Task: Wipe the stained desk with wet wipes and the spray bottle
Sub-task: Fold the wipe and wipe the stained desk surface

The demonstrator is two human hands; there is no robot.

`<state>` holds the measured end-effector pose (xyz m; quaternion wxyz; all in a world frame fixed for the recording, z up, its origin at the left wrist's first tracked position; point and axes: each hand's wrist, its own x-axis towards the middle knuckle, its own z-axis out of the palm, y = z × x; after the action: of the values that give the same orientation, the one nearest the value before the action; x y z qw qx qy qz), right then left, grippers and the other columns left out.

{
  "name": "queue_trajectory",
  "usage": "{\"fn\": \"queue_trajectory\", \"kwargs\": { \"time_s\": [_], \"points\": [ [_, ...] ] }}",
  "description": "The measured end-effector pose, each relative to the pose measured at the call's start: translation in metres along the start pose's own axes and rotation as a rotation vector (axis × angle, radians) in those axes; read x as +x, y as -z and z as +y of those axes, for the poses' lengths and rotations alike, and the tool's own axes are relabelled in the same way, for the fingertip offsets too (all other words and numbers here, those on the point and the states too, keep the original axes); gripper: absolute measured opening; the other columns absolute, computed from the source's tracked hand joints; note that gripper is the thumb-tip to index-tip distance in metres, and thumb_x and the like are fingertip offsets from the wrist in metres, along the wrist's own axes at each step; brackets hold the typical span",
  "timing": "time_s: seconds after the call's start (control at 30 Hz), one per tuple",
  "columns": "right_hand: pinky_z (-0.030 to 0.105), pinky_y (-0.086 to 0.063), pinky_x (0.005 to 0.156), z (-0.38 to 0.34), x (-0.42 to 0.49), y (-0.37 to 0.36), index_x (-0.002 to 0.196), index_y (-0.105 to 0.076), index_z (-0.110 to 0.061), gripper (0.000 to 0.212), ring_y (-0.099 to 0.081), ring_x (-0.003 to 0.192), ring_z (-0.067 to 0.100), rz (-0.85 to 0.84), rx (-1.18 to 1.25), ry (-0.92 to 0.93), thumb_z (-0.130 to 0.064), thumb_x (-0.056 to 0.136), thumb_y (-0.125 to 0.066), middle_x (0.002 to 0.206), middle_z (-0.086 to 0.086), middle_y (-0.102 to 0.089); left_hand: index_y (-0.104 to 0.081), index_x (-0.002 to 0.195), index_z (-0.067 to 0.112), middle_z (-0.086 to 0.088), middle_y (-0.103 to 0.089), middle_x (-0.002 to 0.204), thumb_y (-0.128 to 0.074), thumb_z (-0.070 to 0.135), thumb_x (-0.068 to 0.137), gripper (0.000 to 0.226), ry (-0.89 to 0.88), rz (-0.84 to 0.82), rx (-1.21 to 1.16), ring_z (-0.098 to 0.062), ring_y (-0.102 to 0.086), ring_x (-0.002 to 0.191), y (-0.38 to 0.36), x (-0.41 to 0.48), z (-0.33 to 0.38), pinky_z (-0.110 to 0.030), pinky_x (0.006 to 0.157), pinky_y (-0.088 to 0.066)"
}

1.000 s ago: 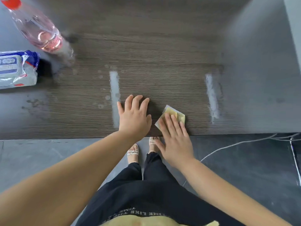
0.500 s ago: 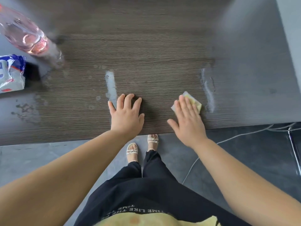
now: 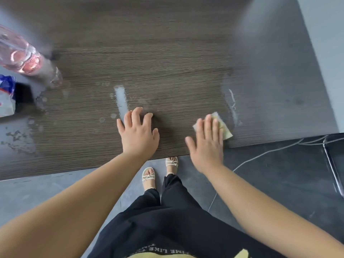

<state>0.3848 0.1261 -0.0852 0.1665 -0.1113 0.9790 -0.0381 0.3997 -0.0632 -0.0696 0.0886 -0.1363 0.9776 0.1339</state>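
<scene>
My right hand [image 3: 207,141] presses a folded yellowish wet wipe [image 3: 226,130] flat on the dark wood desk [image 3: 167,62], near the front edge. Its fingers lie straight on top of the wipe. Just right of the wipe runs a whitish wet streak [image 3: 232,107]. My left hand [image 3: 138,132] rests on the desk with spread fingers, beside a second whitish streak [image 3: 121,101]. The spray bottle [image 3: 24,60] with pink liquid stands at the far left. Below it, the wet wipe pack [image 3: 6,97] is cut off by the left edge.
Blotchy stains [image 3: 16,136] mark the desk at the lower left. A pale wall [image 3: 323,53] borders the desk's right side. Cables [image 3: 260,155] and a metal frame [image 3: 333,168] lie on the grey floor at the right. My feet [image 3: 160,170] stand under the front edge.
My right hand has slid the wipe to the right along the front edge, up to the right streak, which now looks thinner. My left hand stays planted.
</scene>
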Motion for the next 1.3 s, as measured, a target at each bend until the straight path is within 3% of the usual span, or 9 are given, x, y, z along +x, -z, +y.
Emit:
{"fn": "queue_trajectory", "kwargs": {
  "time_s": [0.13, 0.3, 0.47, 0.67, 0.8, 0.87, 1.03, 1.2, 1.3],
  "points": [
    [0.049, -0.015, 0.117, -0.002, 0.01, -0.002, 0.147, -0.026, -0.012, 0.071, -0.009, 0.144, 0.028, 0.011, -0.062, 0.359, -0.056, 0.096, -0.005, 0.156, 0.012, -0.016, -0.047, 0.13, 0.016, -0.01, -0.032, 0.144, -0.053, 0.034, 0.088, 0.047, 0.003, 0.007, 0.014, -0.036, -0.024, 0.132, 0.005, 0.019, 0.004, -0.055, 0.11, -0.017],
    [0.043, 0.01, 0.116, 0.021, 0.06, 0.025, 0.151, 0.002, -0.018, 0.064, 0.016, 0.144, 0.026, -0.02, 0.028, -0.105, -0.05, 0.098, -0.015, 0.158, 0.007, 0.014, -0.043, 0.133, 0.017, -0.007, -0.027, 0.146, -0.05, 0.035, 0.09, 0.047, 0.044, 0.005, -0.005, -0.034, -0.02, 0.134, 0.02, 0.053, 0.002, -0.049, 0.11, -0.02],
    [0.041, 0.011, 0.117, -0.003, 0.063, 0.026, 0.151, 0.0, -0.018, 0.08, 0.016, 0.144, 0.024, -0.092, -0.056, 0.368, -0.061, 0.084, 0.006, 0.157, 0.006, 0.014, -0.032, 0.137, 0.02, -0.003, -0.024, 0.147, -0.047, 0.041, 0.09, 0.054, 0.156, -0.108, 0.052, -0.031, -0.024, 0.13, 0.032, 0.079, 0.013, -0.048, 0.096, -0.031],
    [0.04, 0.01, 0.117, 0.018, 0.102, 0.04, 0.151, 0.003, -0.025, 0.065, 0.021, 0.143, 0.028, -0.068, -0.001, -0.021, -0.055, 0.096, -0.014, 0.154, 0.016, 0.023, -0.031, 0.138, 0.026, -0.001, -0.026, 0.145, -0.04, 0.049, 0.092, 0.052, 0.162, -0.243, 0.076, -0.032, -0.027, 0.125, 0.043, 0.091, 0.013, -0.044, 0.086, -0.038],
    [0.042, 0.01, 0.117, -0.013, 0.097, 0.036, 0.15, 0.01, -0.024, 0.075, 0.025, 0.142, 0.028, -0.121, -0.097, 0.312, -0.062, 0.085, 0.01, 0.153, 0.015, 0.026, -0.03, 0.14, 0.028, 0.0, -0.024, 0.147, -0.041, 0.05, 0.092, 0.054, 0.187, -0.298, 0.055, -0.031, -0.026, 0.127, 0.049, 0.092, 0.015, -0.044, 0.088, -0.041],
    [0.041, 0.008, 0.118, 0.002, 0.111, 0.044, 0.149, 0.012, -0.027, 0.073, 0.024, 0.142, 0.024, -0.143, -0.136, 0.393, -0.062, 0.085, 0.011, 0.154, 0.011, 0.026, -0.032, 0.14, 0.028, -0.001, -0.028, 0.145, -0.041, 0.048, 0.092, 0.052, 0.204, -0.304, 0.047, -0.031, -0.029, 0.127, 0.053, 0.096, 0.016, -0.044, 0.089, -0.039],
    [0.041, 0.01, 0.117, 0.012, 0.14, 0.057, 0.15, 0.01, -0.022, 0.066, 0.021, 0.143, 0.027, -0.112, -0.095, 0.074, -0.055, 0.096, -0.01, 0.154, 0.014, 0.023, -0.046, 0.132, 0.024, -0.005, -0.046, 0.134, -0.039, 0.035, 0.094, 0.041, 0.191, -0.109, -0.011, -0.03, -0.038, 0.124, 0.063, 0.117, 0.006, -0.044, 0.098, -0.032],
    [0.042, 0.011, 0.117, -0.012, 0.132, 0.052, 0.149, 0.013, -0.024, 0.066, 0.025, 0.141, 0.026, -0.171, -0.161, 0.415, -0.057, 0.095, -0.008, 0.153, 0.012, 0.028, -0.034, 0.14, 0.025, -0.003, -0.03, 0.145, -0.045, 0.046, 0.091, 0.054, 0.179, -0.119, 0.035, -0.031, -0.025, 0.132, 0.056, 0.136, -0.007, -0.047, 0.105, -0.03],
    [0.041, 0.008, 0.118, 0.014, 0.161, 0.065, 0.15, 0.007, -0.026, 0.063, 0.021, 0.143, 0.025, -0.145, -0.066, 0.229, -0.054, 0.097, -0.01, 0.155, 0.01, 0.024, -0.033, 0.14, 0.026, -0.001, -0.028, 0.145, -0.047, 0.057, 0.086, 0.064, 0.169, -0.152, 0.081, -0.031, -0.027, 0.129, 0.057, 0.141, -0.008, -0.045, 0.099, -0.038]
  ]
}}
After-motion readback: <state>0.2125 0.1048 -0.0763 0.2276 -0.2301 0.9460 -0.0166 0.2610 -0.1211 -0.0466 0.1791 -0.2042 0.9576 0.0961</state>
